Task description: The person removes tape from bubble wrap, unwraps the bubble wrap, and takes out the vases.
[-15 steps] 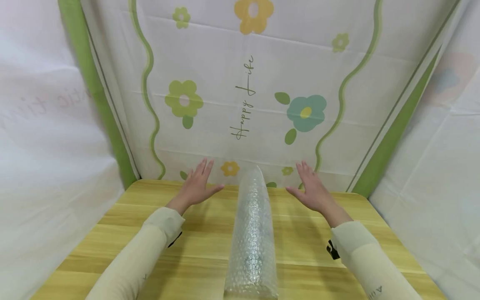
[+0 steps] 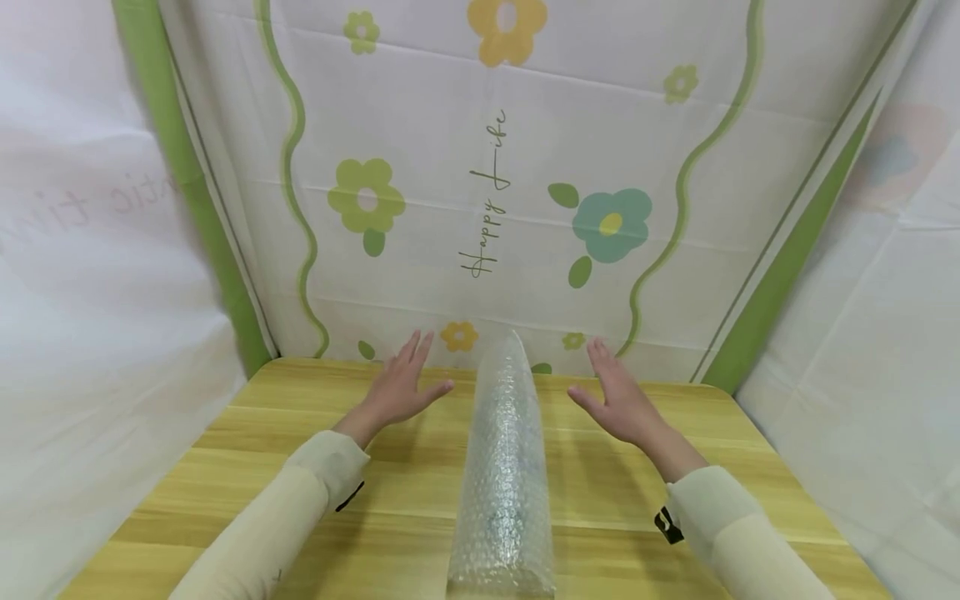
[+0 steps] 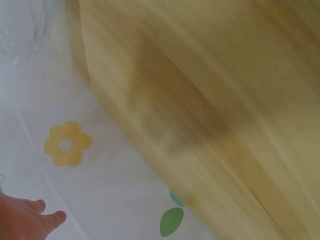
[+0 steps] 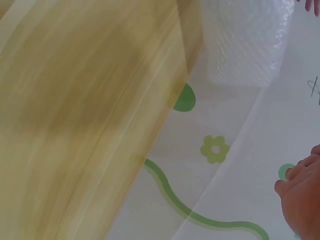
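Note:
A long piece of clear bubble wrap (image 2: pixel 504 475), rolled or folded into a tube-like shape, lies lengthwise down the middle of the wooden table (image 2: pixel 405 517). Its far end reaches past the table's back edge. To its left, my left hand (image 2: pixel 393 393) hovers above the table with fingers straight and thumb spread toward the wrap. My right hand (image 2: pixel 624 406) mirrors it on the other side, also apart from the wrap and holding nothing. The right wrist view shows the wrap's far end (image 4: pixel 245 45) against the white cloth. Whatever lies inside the wrap is hidden.
Behind the table hangs a white cloth (image 2: pixel 435 125) printed with flowers and lettering. White cloth sides (image 2: pixel 75 292) with green edging enclose the table at left and right. Black straps (image 2: pixel 667 525) show beneath the sleeves.
Both hands have lowered slightly and come a little nearer the body, the fingertips now lower in view. The bubble wrap has stayed in place.

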The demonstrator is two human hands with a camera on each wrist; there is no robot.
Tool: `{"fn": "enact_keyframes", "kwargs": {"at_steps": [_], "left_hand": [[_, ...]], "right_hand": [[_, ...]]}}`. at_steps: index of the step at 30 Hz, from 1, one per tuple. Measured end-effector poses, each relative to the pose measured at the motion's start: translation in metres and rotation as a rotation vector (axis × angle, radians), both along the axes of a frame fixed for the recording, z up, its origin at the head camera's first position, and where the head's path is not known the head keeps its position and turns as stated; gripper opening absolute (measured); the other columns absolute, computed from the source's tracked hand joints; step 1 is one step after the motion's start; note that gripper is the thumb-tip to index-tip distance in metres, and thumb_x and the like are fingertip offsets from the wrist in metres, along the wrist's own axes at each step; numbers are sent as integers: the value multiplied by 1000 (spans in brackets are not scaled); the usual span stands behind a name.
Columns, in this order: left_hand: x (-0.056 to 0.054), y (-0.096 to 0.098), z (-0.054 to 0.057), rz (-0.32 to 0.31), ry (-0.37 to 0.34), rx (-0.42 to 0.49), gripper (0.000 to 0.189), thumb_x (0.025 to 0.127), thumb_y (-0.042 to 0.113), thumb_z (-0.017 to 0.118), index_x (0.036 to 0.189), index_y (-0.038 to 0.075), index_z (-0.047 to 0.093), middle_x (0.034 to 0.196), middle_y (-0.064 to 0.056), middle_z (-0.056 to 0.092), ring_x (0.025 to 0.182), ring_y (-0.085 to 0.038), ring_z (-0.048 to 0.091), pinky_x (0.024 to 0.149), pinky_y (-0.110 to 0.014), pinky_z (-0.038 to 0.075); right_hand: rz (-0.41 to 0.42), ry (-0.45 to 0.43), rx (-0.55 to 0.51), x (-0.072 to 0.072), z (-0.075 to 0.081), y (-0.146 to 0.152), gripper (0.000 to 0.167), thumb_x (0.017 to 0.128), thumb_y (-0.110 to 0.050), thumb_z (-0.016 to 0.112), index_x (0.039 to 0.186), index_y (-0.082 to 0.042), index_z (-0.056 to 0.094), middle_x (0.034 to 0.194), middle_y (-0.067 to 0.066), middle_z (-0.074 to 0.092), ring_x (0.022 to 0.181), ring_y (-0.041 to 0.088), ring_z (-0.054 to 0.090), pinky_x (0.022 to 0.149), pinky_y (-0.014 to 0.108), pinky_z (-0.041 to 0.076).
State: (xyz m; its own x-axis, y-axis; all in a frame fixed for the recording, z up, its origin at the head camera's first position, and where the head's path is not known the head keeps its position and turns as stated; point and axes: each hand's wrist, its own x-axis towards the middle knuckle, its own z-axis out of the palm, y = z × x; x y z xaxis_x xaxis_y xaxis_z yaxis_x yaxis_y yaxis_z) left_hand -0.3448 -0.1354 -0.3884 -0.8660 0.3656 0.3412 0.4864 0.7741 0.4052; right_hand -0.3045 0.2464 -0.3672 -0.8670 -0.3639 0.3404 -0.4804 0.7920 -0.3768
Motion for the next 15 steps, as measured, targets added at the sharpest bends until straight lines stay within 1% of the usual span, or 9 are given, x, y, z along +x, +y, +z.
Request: {"fn": "enact_keyframes", "kwargs": {"at_steps": [7, 11, 15], "left_hand": [[8, 2, -6, -7, -29, 40, 94, 91, 66, 49, 158, 18, 4, 162, -11, -2, 143, -42, 14, 107, -67, 15], [14, 4, -9, -12, -64, 78, 94, 90, 66, 50, 158, 20, 3, 162, -11, -2, 142, -44, 13, 106, -69, 17], [19, 8, -14, -26, -96, 118, 94, 91, 63, 53, 158, 21, 2, 162, -11, -3, 143, -43, 12, 105, -67, 20]], "right_hand": [[22, -3, -35, 13, -4, -5, 85, 99, -48, 51, 156, -8, 2, 161, 11, 1, 146, 33, 4, 113, 57, 13], [32, -26, -86, 20, -12, -9, 83, 100, -46, 50, 156, -7, 4, 161, 12, 3, 146, 33, 6, 112, 57, 14], [47, -45, -139, 28, -21, -13, 80, 101, -43, 50, 155, -3, 7, 161, 14, 6, 145, 34, 8, 112, 57, 15]]}}
